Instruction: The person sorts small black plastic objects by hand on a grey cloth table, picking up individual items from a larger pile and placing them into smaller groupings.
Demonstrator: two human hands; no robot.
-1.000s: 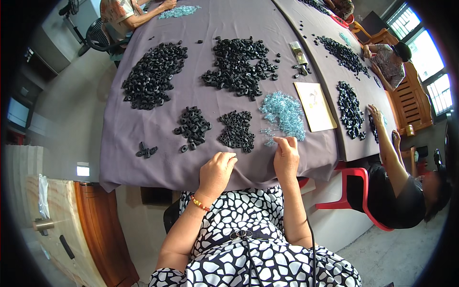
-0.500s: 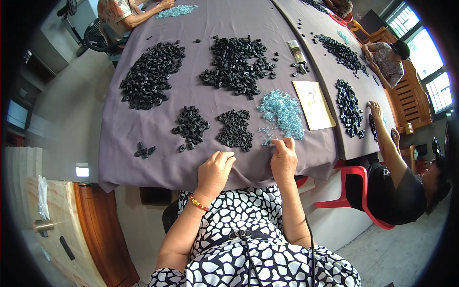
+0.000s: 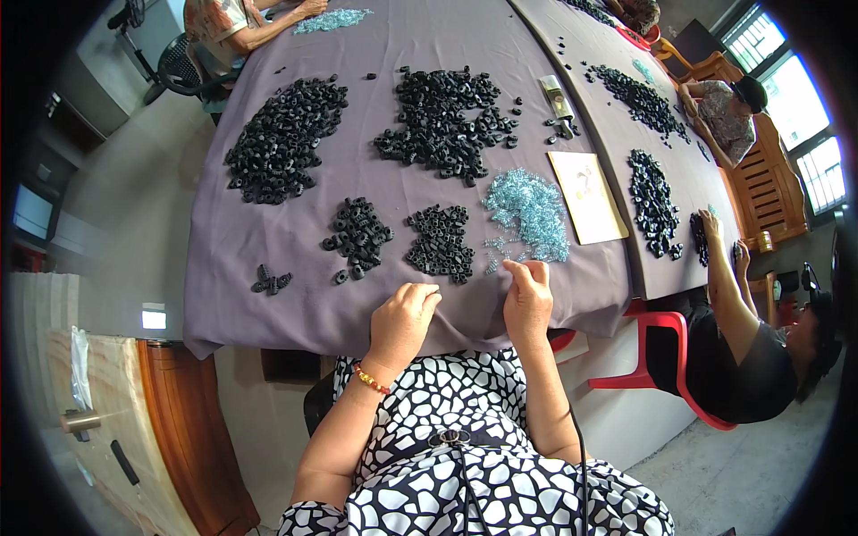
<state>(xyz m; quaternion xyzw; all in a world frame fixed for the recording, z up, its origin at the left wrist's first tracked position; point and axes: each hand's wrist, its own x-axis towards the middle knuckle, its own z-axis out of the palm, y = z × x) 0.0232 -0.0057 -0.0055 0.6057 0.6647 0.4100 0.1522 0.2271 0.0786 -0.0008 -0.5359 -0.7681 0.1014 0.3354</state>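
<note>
My left hand (image 3: 404, 327) is closed, thumb and fingers pinched together, at the table's near edge; whatever they may hold is hidden. Just beyond it lies a pile of small black parts (image 3: 440, 243). With thumb and forefinger pinched, my right hand (image 3: 527, 300) rests at the near side of a heap of tiny clear-blue pieces (image 3: 525, 213); anything in the pinch is too small to make out. Larger black hollow parts (image 3: 357, 234) form a pile left of the small ones. Farther left sits a small cluster of joined black parts (image 3: 272, 280).
Two big piles of black parts (image 3: 284, 143) (image 3: 444, 121) spread farther up the purple-grey cloth (image 3: 357, 40). A pale booklet (image 3: 587, 196) and a tube-like packet (image 3: 556, 96) lie right. Co-workers handle similar piles; one sits at right on a red chair (image 3: 684, 357).
My right hand has shifted very slightly left, still pinched. My left hand stays put. The co-worker at right has moved a hand down toward the dark parts beside them.
</note>
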